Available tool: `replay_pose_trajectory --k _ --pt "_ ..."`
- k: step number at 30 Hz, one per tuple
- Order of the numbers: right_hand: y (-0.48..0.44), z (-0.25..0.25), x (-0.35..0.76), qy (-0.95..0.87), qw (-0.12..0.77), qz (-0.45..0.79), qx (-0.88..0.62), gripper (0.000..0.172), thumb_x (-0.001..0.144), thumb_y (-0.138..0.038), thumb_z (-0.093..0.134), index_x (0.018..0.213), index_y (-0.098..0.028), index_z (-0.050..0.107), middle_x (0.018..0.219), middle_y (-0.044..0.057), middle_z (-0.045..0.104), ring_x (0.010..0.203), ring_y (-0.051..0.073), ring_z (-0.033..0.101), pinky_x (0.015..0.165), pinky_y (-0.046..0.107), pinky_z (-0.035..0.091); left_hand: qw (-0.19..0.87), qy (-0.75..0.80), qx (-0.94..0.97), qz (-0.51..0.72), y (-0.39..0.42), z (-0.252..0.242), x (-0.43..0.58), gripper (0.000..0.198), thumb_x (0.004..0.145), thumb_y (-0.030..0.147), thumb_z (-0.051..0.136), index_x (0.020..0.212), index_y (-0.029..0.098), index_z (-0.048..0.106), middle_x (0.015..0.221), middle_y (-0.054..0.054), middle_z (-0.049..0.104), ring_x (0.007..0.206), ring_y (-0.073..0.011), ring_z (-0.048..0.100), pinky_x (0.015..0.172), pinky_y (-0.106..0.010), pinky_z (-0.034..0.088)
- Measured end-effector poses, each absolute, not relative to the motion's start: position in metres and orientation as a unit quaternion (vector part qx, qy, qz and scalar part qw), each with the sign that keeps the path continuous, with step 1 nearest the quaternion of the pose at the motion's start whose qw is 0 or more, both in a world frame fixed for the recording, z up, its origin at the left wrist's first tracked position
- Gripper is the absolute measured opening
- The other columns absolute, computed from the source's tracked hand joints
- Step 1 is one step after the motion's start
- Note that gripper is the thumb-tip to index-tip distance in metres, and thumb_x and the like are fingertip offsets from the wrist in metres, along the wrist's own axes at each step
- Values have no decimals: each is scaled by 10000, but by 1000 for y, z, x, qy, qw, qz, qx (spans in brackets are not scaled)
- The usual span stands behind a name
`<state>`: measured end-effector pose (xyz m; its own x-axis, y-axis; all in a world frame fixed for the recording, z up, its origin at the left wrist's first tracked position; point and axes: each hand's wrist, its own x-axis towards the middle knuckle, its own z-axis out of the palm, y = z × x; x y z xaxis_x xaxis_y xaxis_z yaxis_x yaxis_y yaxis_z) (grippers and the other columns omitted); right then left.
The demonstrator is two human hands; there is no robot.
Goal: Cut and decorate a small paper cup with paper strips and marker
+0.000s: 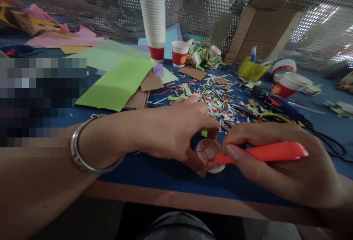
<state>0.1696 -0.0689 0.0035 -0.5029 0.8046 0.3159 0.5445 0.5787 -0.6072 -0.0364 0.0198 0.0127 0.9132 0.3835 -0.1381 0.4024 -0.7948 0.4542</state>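
A small round white disc (205, 150), apparently a cup base, lies near the table's front edge with red lines and dots drawn on its face. My left hand (176, 133), a silver bangle at its wrist, curls round the disc's left and far sides, thumb and fingers gripping its rim. Between the fingers and thumb of my right hand (284, 159) is a red marker (273, 151). The marker's tip end points left and meets the disc's face or hovers just over it; the exact contact is too small to tell.
Paper scraps (212, 100) litter the blue table (154, 181) beyond my hands. Green paper (118, 85) lies left. A tall cup stack (154, 19) and one cup (179, 54) stand behind. At right are a blue glue gun (284, 106), its cable, yellow-handled scissors (271, 115) and a tipped cup (289, 85).
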Motion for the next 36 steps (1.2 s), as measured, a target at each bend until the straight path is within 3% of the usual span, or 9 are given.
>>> replay_pose_trajectory --k 12,19,36 --pt "-65 0 169 -833 317 163 -424 159 924 -158 610 781 -217 646 714 -30 714 536 82 607 510 220 460 245 220 944 -38 21 15 -37 502 718 580 800 1108 280 701 1033 -47 549 1032 -286 452 782 -342 346" --pt "-62 1 166 -836 316 194 -405 133 937 -158 624 817 -207 650 736 -45 716 585 60 630 553 173 475 240 208 948 -24 21 13 -36 521 706 566 814 1125 276 704 1017 -43 575 993 -266 487 775 -332 367" --pt "-64 4 167 -840 307 198 -401 139 904 -129 622 794 -209 653 666 -54 673 519 62 568 481 184 422 238 199 951 -8 20 13 -37 462 726 557 819 1049 243 716 996 -39 585 967 -249 497 757 -332 364"
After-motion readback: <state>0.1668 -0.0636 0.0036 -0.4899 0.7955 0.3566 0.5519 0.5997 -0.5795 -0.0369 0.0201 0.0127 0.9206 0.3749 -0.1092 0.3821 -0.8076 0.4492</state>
